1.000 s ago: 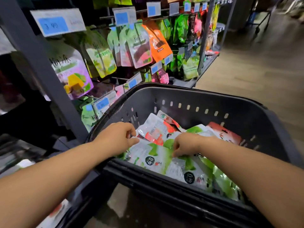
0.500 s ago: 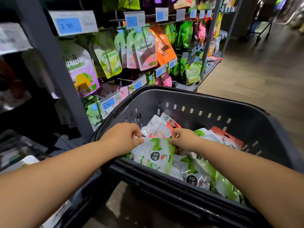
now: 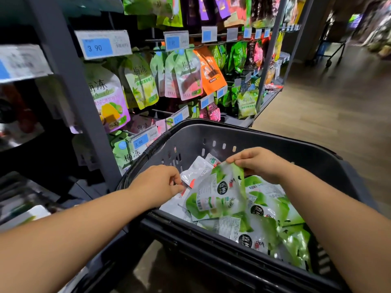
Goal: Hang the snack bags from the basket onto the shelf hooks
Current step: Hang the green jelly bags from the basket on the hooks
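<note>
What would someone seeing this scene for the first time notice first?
First, the right hand pinching the top of a green-and-white snack bag, held above the pile in the dark basket at centre. The left hand sits curled at the basket's left side; whether it grips anything is unclear. Behind, to the upper left, colourful pouches hang on the shelf, with an orange pouch standing out.

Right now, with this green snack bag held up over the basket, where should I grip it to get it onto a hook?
By the top edge, from above. The green snack bag hangs limp below the right hand, which pinches that edge; lower down the soft film would likely fold. Keep the pinch to one side, I'd say, so the middle of the edge stays free for hanging.
</note>
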{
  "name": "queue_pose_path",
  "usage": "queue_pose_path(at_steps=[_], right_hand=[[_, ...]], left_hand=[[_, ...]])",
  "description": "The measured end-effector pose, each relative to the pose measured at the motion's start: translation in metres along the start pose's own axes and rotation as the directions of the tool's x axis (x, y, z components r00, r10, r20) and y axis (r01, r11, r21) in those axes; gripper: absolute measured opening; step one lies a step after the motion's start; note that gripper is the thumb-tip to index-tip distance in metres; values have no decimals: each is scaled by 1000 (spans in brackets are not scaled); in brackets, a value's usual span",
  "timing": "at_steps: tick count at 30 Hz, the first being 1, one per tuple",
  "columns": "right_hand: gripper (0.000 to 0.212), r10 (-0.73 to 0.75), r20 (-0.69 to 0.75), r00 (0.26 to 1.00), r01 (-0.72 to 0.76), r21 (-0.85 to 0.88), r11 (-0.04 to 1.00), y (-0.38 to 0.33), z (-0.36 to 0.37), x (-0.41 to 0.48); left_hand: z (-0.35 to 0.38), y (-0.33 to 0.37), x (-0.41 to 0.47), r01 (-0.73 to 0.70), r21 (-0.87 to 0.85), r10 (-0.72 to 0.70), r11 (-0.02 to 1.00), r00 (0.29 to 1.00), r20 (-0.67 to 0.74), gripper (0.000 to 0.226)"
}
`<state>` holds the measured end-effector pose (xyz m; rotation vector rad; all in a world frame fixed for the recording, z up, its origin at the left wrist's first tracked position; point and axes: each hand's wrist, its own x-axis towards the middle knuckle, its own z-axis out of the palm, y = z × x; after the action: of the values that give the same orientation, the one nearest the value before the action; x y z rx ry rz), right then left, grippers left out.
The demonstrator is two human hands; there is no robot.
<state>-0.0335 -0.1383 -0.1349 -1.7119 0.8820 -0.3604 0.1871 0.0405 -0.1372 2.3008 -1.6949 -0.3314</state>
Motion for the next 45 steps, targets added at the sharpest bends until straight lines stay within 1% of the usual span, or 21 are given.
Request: queue_pose_path(at_steps=[2,4,6,7,8,10,11,13,17,20,22,25,26,28,32,37,40,43,45], right_hand=[[24,-36,23,999,34,64,997,-7,-5,-3],[24,-84,67,994,76,109,991,-12,-12,-7],[37,-106,108,988,98,71,993,-19,-18,-11],[40,-110,92,990,110,4,994,-22,-20,-11],[38,-124,35,992,127,-98,987,-25,-20,-11],[24,-205,-152,967,157,-281,947,-30,-17,-11],[18,-258,-231,938,179,-313,933,-32,-14,-10],[15,-330,-314,890,229,-318,920,-35,-13,-10],[22,-388,-361,848,279,-318,906,-40,-18,-13],[23,-338,-388,857,269,-223,937,-32,-15,-11],[22,-236,-423,875,214,-100,972,-21,-15,-9],[21,-115,-416,902,162,79,984,-6,-17,-4],[21,-88,-413,907,146,112,983,-2,-16,-3],[22,-61,-412,909,121,121,985,3,-13,-2],[20,-65,-395,916,133,146,980,6,-10,-3],[21,-41,-349,936,132,241,962,-1,-4,-6],[23,-88,-338,937,192,289,938,-14,0,-8],[23,-164,-300,940,259,313,914,-29,6,-12],[24,-208,-254,945,286,328,900,-39,12,-16]], left_hand=[[-1,0,-1,0,-3,0,1000,1000,4,17],[-1,0,-1,-2,0,2,1000,1000,2,18],[-1,-1,0,-5,8,5,1000,1000,0,16],[-1,-1,-1,-7,11,7,1000,1000,1,15],[-1,-1,-1,-9,15,9,1000,1000,3,14],[-1,-1,-1,-16,23,16,1000,1000,7,14],[-1,-1,-1,-19,26,19,999,1000,8,15],[-1,-2,-1,-20,27,19,999,1000,9,16],[0,-2,0,-14,26,14,1000,1000,9,16],[0,-3,1,-10,22,10,1000,1000,13,17],[0,-3,2,-10,22,9,1000,1000,17,19],[0,-3,2,-20,31,20,999,1000,19,20],[0,-3,2,-24,34,23,999,1000,17,20],[0,-3,2,-27,41,26,999,1000,15,21],[1,-4,3,-16,47,15,999,1000,13,24],[2,-3,3,-20,42,20,999,1000,10,20],[1,-3,3,-4,-32,5,999,999,34,19],[0,-2,3,-3,-147,11,989,998,54,31],[1,-2,1,-25,-179,37,984,998,60,43]])
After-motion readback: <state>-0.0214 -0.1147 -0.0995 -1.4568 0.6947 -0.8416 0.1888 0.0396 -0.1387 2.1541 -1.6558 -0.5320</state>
